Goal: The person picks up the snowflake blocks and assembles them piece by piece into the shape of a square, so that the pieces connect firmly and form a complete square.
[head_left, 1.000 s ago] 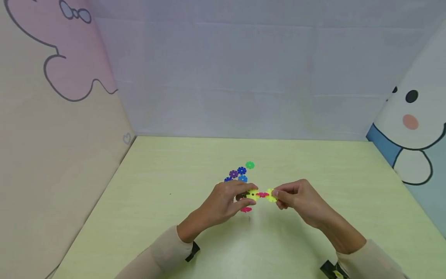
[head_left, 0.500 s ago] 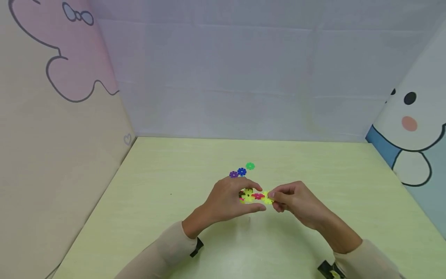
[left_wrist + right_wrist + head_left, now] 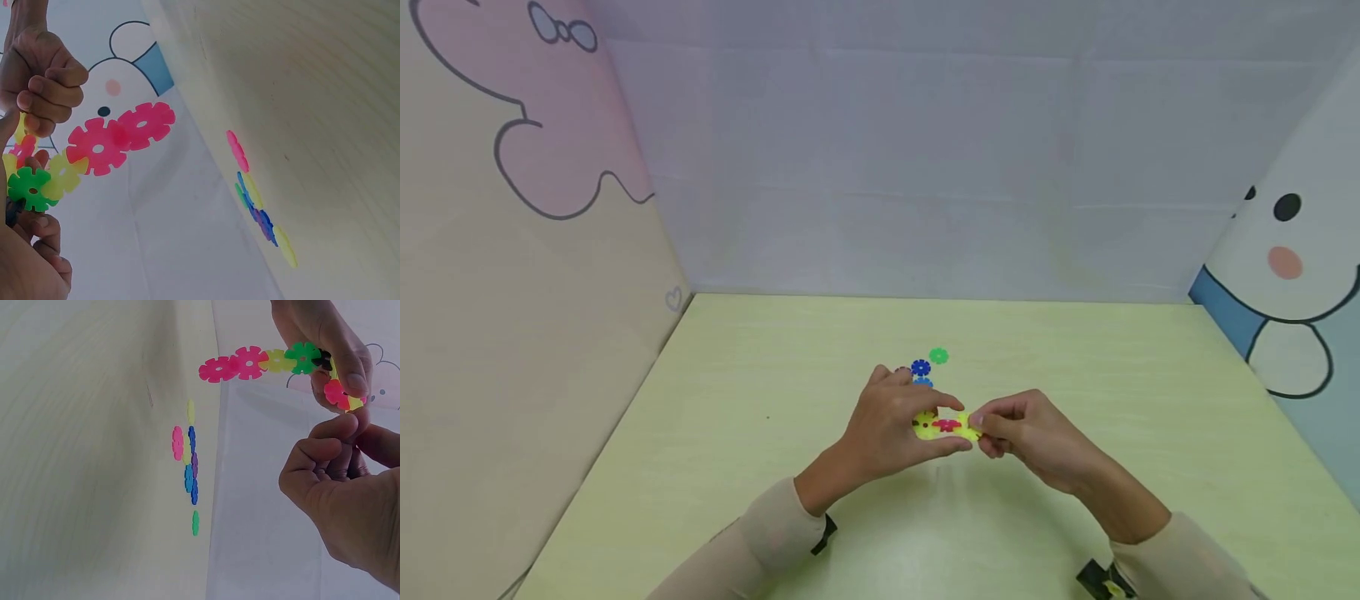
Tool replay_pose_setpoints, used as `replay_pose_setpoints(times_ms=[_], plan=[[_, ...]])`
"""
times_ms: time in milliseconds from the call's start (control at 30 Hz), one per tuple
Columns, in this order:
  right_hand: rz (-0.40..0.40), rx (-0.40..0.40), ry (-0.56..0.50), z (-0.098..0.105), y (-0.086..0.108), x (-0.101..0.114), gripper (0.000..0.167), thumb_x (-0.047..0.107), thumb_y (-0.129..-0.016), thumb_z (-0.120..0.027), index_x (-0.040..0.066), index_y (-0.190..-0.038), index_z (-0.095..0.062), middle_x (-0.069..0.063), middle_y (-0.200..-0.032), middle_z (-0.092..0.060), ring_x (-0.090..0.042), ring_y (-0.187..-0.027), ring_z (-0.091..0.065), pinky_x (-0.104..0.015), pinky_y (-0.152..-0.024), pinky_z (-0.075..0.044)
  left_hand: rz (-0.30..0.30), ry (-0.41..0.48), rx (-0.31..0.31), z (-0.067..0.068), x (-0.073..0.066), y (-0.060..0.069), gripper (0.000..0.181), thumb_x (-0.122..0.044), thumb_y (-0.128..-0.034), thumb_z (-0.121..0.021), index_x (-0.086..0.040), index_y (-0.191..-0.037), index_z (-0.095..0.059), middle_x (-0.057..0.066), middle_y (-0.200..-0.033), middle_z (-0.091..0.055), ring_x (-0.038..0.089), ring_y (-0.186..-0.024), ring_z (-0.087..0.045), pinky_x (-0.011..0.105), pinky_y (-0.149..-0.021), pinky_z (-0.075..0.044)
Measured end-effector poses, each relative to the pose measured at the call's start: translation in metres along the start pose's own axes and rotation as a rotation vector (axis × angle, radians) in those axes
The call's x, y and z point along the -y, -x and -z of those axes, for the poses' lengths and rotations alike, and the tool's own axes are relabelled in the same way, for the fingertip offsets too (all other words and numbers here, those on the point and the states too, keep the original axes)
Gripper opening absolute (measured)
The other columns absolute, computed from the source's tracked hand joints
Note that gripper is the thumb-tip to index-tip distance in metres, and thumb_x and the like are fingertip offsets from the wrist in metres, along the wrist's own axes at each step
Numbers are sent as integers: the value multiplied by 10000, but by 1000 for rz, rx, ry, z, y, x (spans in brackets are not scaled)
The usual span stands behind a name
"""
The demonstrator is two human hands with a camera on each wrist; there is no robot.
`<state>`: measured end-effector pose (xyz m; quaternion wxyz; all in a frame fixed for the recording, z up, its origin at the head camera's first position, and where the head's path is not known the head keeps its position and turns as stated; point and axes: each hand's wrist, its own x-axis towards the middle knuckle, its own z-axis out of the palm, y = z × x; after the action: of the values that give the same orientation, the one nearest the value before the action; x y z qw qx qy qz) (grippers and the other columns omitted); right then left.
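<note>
A chain of interlocking snowflake discs (image 3: 98, 149) stretches between both hands above the table, in pink, yellow, green, black and red. My left hand (image 3: 880, 429) curls around its middle; thumb and index finger stand apart on either side of a yellow and a red disc. Whether its other fingers press the chain is partly hidden. The thumb and index finger of my right hand (image 3: 1037, 437) pinch the yellow end disc (image 3: 966, 427). In the right wrist view, the two pink discs (image 3: 249, 362) form the far free end, beyond the green disc (image 3: 304, 358).
On the table (image 3: 737, 358), behind the hands, lie several loose discs: a green disc (image 3: 938, 356), a dark blue disc (image 3: 921, 367), a light blue disc (image 3: 922, 382), a purple disc (image 3: 195, 465), a pink disc (image 3: 178, 444) and yellow ones. Printed walls enclose the table.
My left thumb and index finger have spread from their pinch on a yellow disc. My right hand has shifted left with the end disc, bringing the chain deeper into my left hand.
</note>
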<state>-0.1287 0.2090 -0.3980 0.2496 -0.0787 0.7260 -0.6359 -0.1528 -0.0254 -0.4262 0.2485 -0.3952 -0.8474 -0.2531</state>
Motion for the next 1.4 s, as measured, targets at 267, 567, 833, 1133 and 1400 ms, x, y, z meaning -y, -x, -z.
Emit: replay_pose_setpoints(times_ms=[267,567,833,1133,1400], plan=[[11,44,11,-6,-12,-1,324,187,-1051,-588,-121,-1079,-685,-12,-783,-653,-132,-759,-578,-253,-742,-525,81,168,79,6,4,7,356,-389,-762,-909,-190,-1036,-800,-87,-875,-783,2,-738,-635,231,-737,-376],[20,-159,329,11,-80,-3,344,310,-1043,-604,5,-1124,-743,-123,-972,-729,-293,-937,-641,-357,-850,-546,215,218,107,19,11,20,311,-341,-789,-883,-173,-1029,-777,-69,-896,-778,-13,-723,-611,210,-686,-407],[123,-257,859,37,-151,-29,348,184,-991,-673,-68,-1230,-703,-226,-1126,-747,-317,-1000,-700,-453,-878,-594,213,311,109,19,3,19,287,-313,-788,-880,-172,-1011,-769,-61,-933,-757,9,-804,-631,219,-748,-486],[126,-210,990,42,-171,-38,330,166,-943,-746,-74,-1168,-721,-190,-1060,-703,-278,-952,-618,-458,-926,-553,209,321,116,22,0,17,287,-308,-760,-901,-183,-988,-778,-55,-961,-733,29,-828,-624,225,-748,-471],[52,-264,804,54,-149,-44,216,186,-932,-748,-6,-1029,-750,-134,-957,-732,-228,-861,-614,-351,-786,-527,213,320,148,21,-1,16,284,-312,-772,-892,-193,-997,-769,-60,-981,-715,37,-836,-596,209,-734,-460]])
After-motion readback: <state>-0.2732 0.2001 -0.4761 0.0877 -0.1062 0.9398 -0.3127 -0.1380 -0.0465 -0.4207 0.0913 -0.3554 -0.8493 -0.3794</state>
